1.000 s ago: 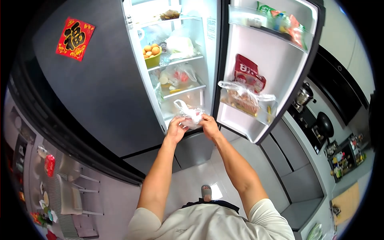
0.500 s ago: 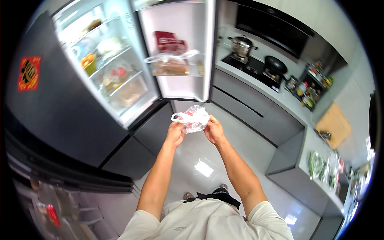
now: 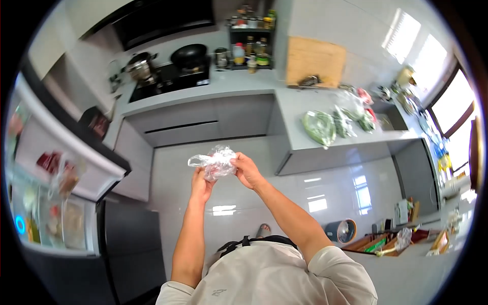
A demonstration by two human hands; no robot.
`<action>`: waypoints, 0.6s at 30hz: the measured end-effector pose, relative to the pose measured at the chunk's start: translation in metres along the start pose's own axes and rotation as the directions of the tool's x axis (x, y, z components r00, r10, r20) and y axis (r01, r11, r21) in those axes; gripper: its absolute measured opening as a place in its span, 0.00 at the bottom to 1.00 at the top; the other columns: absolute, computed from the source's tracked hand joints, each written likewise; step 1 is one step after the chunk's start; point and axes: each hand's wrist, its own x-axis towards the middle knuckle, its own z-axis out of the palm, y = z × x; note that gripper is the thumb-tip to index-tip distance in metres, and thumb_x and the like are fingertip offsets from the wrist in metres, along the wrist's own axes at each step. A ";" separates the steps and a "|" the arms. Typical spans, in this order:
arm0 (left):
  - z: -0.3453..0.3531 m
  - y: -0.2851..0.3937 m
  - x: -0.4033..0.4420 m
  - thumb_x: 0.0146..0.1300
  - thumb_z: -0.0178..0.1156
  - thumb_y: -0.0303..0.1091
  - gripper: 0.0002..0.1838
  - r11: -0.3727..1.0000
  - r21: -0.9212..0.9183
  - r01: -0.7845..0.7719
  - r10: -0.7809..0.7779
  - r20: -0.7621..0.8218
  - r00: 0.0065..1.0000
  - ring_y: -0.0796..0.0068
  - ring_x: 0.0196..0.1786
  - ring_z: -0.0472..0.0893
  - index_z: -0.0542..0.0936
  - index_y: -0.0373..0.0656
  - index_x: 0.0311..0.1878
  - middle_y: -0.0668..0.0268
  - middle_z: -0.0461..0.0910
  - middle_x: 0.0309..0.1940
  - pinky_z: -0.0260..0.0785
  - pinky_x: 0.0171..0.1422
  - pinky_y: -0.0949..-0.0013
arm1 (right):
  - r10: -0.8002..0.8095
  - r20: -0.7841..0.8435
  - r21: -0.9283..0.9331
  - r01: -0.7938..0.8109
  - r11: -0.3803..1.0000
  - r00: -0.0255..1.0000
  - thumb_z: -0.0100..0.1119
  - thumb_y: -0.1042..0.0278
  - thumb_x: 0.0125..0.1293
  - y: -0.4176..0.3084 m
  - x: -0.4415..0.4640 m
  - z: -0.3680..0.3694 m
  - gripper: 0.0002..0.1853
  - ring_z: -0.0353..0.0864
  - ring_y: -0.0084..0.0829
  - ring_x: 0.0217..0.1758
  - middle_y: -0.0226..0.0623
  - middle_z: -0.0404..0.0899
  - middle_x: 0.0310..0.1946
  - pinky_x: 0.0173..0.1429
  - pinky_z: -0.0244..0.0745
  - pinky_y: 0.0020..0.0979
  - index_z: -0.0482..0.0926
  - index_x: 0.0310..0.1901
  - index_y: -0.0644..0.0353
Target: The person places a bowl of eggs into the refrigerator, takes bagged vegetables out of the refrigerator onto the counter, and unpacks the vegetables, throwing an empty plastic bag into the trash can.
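A clear plastic bag [image 3: 219,161] with something reddish inside is held up in front of me, above the floor. Its looped handle sticks out to the left. My left hand [image 3: 202,186] grips the bag from below on its left side, fingers partly hidden behind the plastic. My right hand [image 3: 246,171] pinches its right edge between thumb and fingers. What exactly the bag contains cannot be made out through the crinkled plastic.
The fridge door [image 3: 76,152] stands open at left. Ahead, a pot [image 3: 141,68] and a wok [image 3: 189,55] are on the cooktop. Bagged green vegetables [image 3: 320,128] lie on the counter [image 3: 292,117], with a cutting board [image 3: 316,61] behind. A round bin [image 3: 341,231] is at lower right.
My view and body have turned right, away from the open fridge and toward the counter. Both hands still hold the plastic bag at about the same height.
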 end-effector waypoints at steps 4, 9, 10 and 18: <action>0.094 -0.053 0.050 0.79 0.53 0.37 0.17 0.992 0.056 0.114 -0.121 0.149 0.981 0.68 0.59 0.82 0.76 0.42 0.65 0.63 0.82 0.57 0.78 0.64 0.59 | -0.110 -0.147 -0.048 0.104 0.993 0.983 0.61 0.66 0.76 -0.060 -0.011 -0.088 0.06 0.77 0.20 0.49 0.26 0.81 0.45 0.55 0.72 0.29 0.75 0.48 0.53; 0.179 -0.117 0.123 0.79 0.53 0.39 0.17 0.950 0.172 0.261 -0.297 0.233 0.926 0.71 0.56 0.82 0.77 0.45 0.65 0.65 0.82 0.56 0.77 0.62 0.63 | -0.185 -0.381 0.048 0.219 0.975 0.906 0.60 0.69 0.75 -0.108 -0.014 -0.190 0.05 0.77 0.21 0.48 0.27 0.81 0.45 0.54 0.72 0.30 0.76 0.48 0.54; 0.197 -0.126 0.135 0.79 0.54 0.39 0.17 0.938 0.197 0.284 -0.324 0.215 0.921 0.70 0.56 0.83 0.77 0.45 0.65 0.65 0.82 0.56 0.78 0.62 0.63 | -0.209 -0.414 0.075 0.262 0.962 0.886 0.59 0.69 0.75 -0.115 -0.013 -0.207 0.05 0.78 0.21 0.48 0.28 0.81 0.45 0.53 0.72 0.30 0.76 0.48 0.55; 0.326 -0.204 0.247 0.79 0.54 0.41 0.17 0.841 0.384 0.380 -0.512 0.338 0.790 0.77 0.54 0.82 0.78 0.49 0.66 0.70 0.83 0.53 0.75 0.57 0.69 | -0.345 -0.634 0.047 0.479 0.877 0.692 0.54 0.77 0.72 -0.193 -0.007 -0.320 0.10 0.79 0.35 0.61 0.37 0.80 0.55 0.68 0.73 0.41 0.74 0.53 0.59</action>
